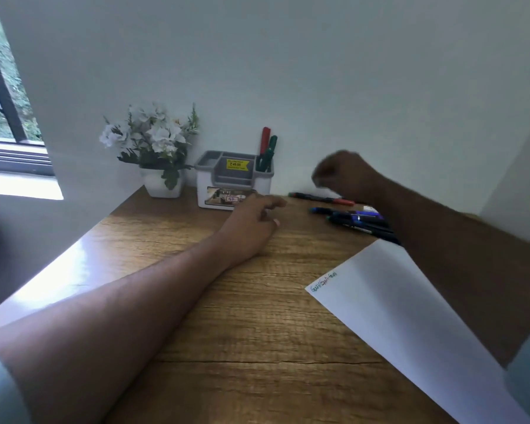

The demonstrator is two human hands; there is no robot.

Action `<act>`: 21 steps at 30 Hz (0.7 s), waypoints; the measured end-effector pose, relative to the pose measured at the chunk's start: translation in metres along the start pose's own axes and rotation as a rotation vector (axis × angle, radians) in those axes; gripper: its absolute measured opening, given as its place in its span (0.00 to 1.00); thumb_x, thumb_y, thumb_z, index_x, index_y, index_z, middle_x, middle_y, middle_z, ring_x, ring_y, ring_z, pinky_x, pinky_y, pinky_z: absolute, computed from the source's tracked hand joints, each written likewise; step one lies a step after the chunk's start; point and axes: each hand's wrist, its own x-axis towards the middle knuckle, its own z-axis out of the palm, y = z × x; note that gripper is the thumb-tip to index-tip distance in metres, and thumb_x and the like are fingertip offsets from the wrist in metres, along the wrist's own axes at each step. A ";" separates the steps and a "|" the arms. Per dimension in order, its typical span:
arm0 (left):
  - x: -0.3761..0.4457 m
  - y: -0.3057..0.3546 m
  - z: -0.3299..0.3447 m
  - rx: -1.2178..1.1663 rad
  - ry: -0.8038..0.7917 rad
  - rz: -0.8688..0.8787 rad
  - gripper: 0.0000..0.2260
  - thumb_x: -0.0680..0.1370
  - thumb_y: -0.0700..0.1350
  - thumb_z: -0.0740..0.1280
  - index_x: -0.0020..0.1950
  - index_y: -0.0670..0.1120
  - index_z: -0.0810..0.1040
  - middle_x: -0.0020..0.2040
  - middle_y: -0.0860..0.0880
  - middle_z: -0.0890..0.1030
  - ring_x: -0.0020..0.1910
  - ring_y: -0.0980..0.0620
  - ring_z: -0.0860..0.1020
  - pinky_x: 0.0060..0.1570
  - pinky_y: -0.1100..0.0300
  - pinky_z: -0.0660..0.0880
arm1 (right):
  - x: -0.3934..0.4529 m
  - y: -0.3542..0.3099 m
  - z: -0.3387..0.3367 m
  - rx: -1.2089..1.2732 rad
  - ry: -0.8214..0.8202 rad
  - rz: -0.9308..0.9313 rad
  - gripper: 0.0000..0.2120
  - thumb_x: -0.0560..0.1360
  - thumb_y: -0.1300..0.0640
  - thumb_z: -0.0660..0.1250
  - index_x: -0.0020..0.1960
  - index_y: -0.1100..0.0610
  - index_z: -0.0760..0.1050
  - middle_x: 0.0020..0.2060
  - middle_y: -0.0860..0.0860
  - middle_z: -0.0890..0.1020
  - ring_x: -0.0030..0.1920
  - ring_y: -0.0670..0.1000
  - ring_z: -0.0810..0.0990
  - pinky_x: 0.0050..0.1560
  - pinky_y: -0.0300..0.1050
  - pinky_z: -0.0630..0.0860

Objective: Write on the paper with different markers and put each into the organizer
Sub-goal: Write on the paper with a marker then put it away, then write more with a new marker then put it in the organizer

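Your right hand (343, 172) is blurry, loosely curled, can't tell if it's holding anything, hovering over the loose markers (354, 217) by the bench's back edge; left hand (251, 224) rests relaxed beside the organizer (233, 182)

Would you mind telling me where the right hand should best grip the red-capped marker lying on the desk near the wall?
Probably at the middle of its barrel, from above. The red-capped marker lies flat on the desk, lengthwise left to right, apart from the marker pile, so thumb and finger fit across its width. The right hand hangs just above it, blurred.
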 end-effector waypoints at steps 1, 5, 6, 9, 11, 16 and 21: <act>-0.001 0.001 0.001 0.045 -0.025 0.025 0.17 0.78 0.39 0.65 0.67 0.50 0.75 0.63 0.50 0.73 0.61 0.56 0.71 0.57 0.68 0.65 | -0.006 0.009 0.000 -0.137 -0.133 0.039 0.06 0.71 0.61 0.70 0.47 0.58 0.83 0.49 0.55 0.84 0.51 0.52 0.81 0.50 0.39 0.73; -0.005 0.005 0.005 0.209 -0.098 0.128 0.16 0.77 0.39 0.65 0.64 0.50 0.76 0.61 0.52 0.73 0.62 0.57 0.69 0.62 0.65 0.64 | -0.018 0.025 0.016 -0.321 -0.314 0.125 0.13 0.74 0.57 0.67 0.58 0.55 0.79 0.59 0.55 0.79 0.57 0.55 0.77 0.57 0.46 0.73; -0.005 0.005 0.006 0.236 -0.114 0.147 0.16 0.77 0.39 0.65 0.64 0.51 0.76 0.62 0.52 0.73 0.62 0.56 0.69 0.63 0.63 0.65 | -0.018 0.025 0.020 -0.322 -0.301 0.122 0.15 0.75 0.58 0.66 0.61 0.55 0.77 0.61 0.55 0.77 0.60 0.56 0.76 0.58 0.46 0.71; -0.006 0.006 0.006 0.281 -0.144 0.173 0.16 0.77 0.41 0.65 0.64 0.52 0.76 0.63 0.51 0.74 0.64 0.54 0.70 0.65 0.57 0.68 | -0.016 0.020 0.025 -0.396 -0.346 0.088 0.14 0.75 0.60 0.65 0.60 0.57 0.77 0.59 0.57 0.78 0.58 0.57 0.76 0.56 0.47 0.72; -0.006 0.006 0.005 0.296 -0.139 0.181 0.16 0.77 0.41 0.65 0.64 0.52 0.76 0.63 0.51 0.74 0.63 0.54 0.71 0.65 0.56 0.68 | -0.018 0.011 0.024 -0.458 -0.354 0.053 0.09 0.76 0.60 0.64 0.55 0.59 0.77 0.53 0.57 0.79 0.52 0.56 0.77 0.48 0.47 0.73; -0.008 0.012 0.004 0.289 -0.082 0.194 0.17 0.77 0.40 0.65 0.65 0.48 0.76 0.63 0.48 0.75 0.63 0.51 0.72 0.65 0.57 0.68 | -0.025 0.000 0.019 -0.442 -0.170 -0.126 0.08 0.78 0.61 0.61 0.56 0.54 0.71 0.49 0.55 0.78 0.49 0.57 0.75 0.42 0.46 0.68; -0.014 0.018 0.003 0.311 -0.096 0.177 0.17 0.77 0.41 0.65 0.66 0.48 0.75 0.64 0.47 0.75 0.63 0.50 0.72 0.64 0.57 0.68 | -0.031 -0.006 0.021 -0.545 -0.387 -0.138 0.22 0.77 0.58 0.63 0.70 0.50 0.68 0.64 0.54 0.75 0.63 0.57 0.73 0.60 0.52 0.72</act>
